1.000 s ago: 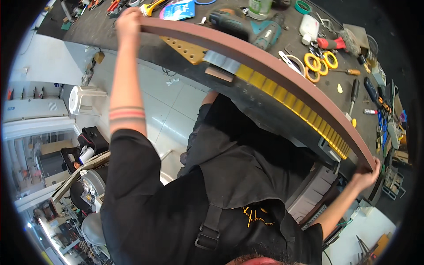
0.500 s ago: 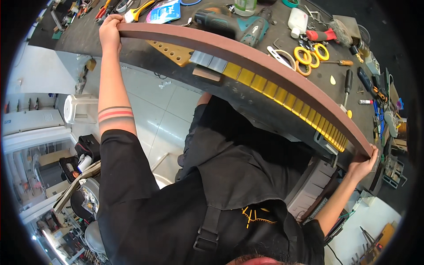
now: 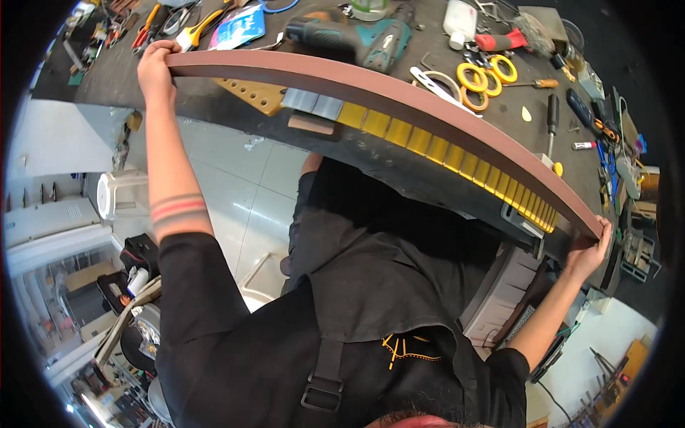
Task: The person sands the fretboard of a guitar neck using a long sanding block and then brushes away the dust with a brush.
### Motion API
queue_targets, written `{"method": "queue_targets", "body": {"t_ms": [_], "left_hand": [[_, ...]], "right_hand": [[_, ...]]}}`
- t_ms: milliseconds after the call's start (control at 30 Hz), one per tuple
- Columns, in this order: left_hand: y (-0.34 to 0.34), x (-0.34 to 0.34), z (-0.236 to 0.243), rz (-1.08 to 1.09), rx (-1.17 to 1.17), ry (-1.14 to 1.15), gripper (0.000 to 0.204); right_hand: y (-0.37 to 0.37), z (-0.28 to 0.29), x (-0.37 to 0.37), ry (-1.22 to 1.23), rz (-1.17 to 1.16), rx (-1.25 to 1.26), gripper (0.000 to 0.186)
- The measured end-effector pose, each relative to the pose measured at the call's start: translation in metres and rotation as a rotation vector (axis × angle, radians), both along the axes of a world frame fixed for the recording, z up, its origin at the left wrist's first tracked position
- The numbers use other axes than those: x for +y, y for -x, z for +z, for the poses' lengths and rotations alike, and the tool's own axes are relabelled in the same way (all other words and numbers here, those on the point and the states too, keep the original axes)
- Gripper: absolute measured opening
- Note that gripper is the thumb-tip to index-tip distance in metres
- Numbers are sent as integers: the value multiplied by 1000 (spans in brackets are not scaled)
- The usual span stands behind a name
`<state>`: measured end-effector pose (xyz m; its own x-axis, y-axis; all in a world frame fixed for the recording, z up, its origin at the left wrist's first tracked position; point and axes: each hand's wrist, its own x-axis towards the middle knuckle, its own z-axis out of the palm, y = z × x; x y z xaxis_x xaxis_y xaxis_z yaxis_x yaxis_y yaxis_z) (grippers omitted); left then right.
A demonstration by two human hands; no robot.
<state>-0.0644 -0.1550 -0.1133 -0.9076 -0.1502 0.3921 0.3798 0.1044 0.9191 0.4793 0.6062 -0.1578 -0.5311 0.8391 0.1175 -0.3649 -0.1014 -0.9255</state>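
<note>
In the head view, the left hand (image 3: 155, 75) is clasped on the left end of a long brown bar (image 3: 399, 95), and the right hand (image 3: 591, 250) grips its right end. The bar lies along the bench's (image 3: 107, 89) near side, just beyond a ridged yellow strip (image 3: 399, 132); contact is unclear. It looks stiff and fairly light, best held at both ends. Counted: one bar, one strip, one drill (image 3: 389, 44), one white bottle (image 3: 460, 23).
</note>
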Motion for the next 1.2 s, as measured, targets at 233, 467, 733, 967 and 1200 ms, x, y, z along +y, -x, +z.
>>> {"method": "queue_targets", "body": {"t_ms": [233, 467, 733, 967, 1200], "left_hand": [[-106, 186, 2, -357, 12, 196, 21], [0, 25, -3, -16, -60, 82, 20], [-69, 128, 8, -171, -68, 267, 19], [-72, 124, 5, -62, -106, 193, 16], [-73, 118, 20, -26, -180, 188, 18]], "right_hand": [[-128, 16, 138, 47, -601, -175, 27], [-36, 2, 6, 49, -47, -14, 31], [-107, -2, 101, 2, -447, -96, 28], [-93, 11, 62, -32, -222, -122, 34], [-82, -6, 66, 19, -391, -89, 30]]}}
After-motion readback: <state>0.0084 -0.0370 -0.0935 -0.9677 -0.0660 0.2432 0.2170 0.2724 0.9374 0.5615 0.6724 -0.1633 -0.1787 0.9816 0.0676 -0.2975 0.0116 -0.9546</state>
